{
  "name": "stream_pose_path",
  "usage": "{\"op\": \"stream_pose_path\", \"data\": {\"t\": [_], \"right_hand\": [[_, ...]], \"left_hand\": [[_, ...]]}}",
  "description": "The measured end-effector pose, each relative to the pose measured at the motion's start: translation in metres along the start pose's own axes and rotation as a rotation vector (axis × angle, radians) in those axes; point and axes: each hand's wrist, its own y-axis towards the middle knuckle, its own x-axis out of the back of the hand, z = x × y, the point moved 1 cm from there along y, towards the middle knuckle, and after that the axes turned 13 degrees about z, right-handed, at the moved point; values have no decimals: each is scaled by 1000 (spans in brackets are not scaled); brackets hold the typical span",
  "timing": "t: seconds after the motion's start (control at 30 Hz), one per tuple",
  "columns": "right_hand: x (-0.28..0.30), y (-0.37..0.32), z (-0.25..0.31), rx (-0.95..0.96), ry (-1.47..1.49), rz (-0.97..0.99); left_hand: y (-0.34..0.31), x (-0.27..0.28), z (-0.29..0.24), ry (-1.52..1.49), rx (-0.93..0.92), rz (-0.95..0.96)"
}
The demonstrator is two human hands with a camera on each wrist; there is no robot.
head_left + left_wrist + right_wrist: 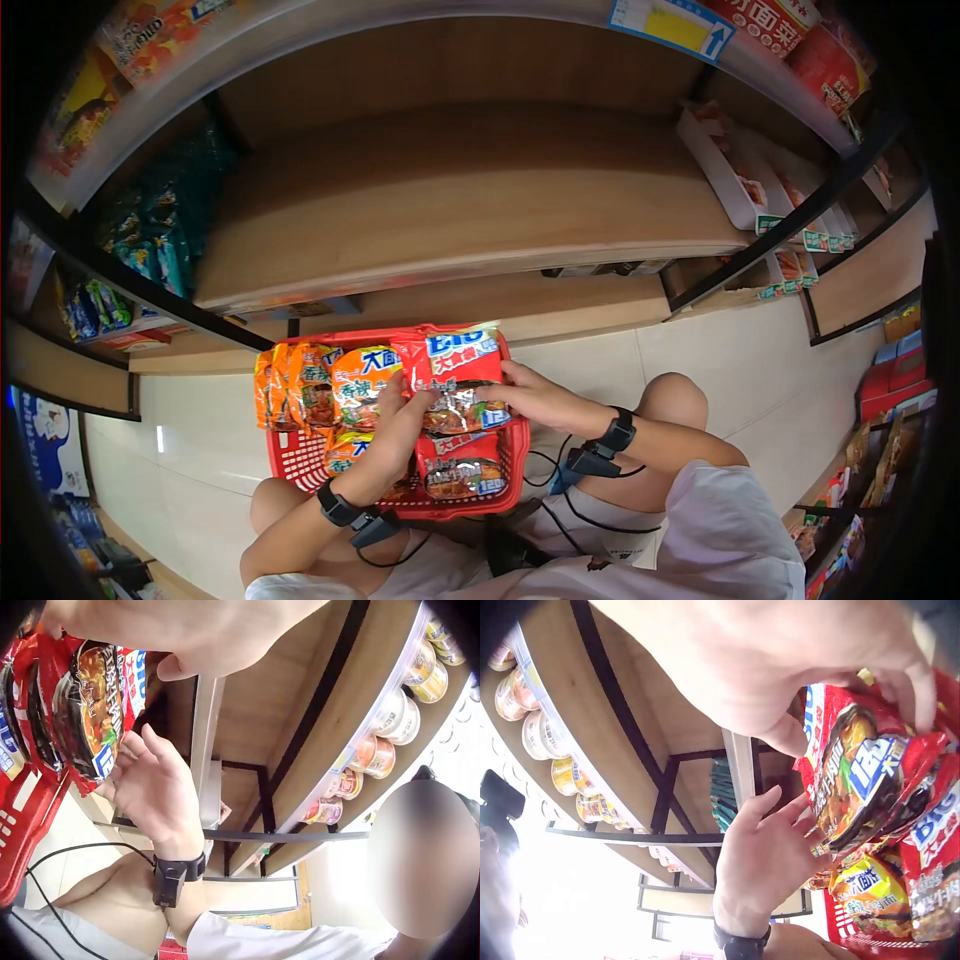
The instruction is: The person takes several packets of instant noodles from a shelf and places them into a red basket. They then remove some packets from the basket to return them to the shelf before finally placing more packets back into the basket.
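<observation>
A red instant noodle packet [462, 362] stands over the right half of a red plastic basket [514, 465]. My left hand [393, 437] holds its left edge, the thumb lying over the front. From the other side my right hand [548, 400] grips the right edge; in the right wrist view its fingers [924, 705] bend over the wrapper. Below lies another red noodle packet [462, 478] in the basket. Orange noodle packets [312, 385] stand in a row along the basket's left and back, partly hidden by my left hand.
The basket sits on a pale tiled floor [190, 420] before a wooden shelf [480, 210]. Teal packets [160, 235] fill the shelf's left end; a white tray [722, 172] of small packs is at right. Cup noodles [376, 756] line a higher shelf. Black cables [575, 505] hang near my legs.
</observation>
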Motion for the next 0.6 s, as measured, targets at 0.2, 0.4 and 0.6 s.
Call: {"op": "stream_pose_path", "data": {"t": [0.2,0.4,0.6], "right_hand": [[-3,-1,7,119,4,45],[-18,-18,34,352,-530,-122],[-40,-25,52,559,-651,-203]], "left_hand": [[-8,1,1,259,-92,-46],[-39,-19,-18,443,-363,-159],[-61,-22,-26,684,-582,-239]]}}
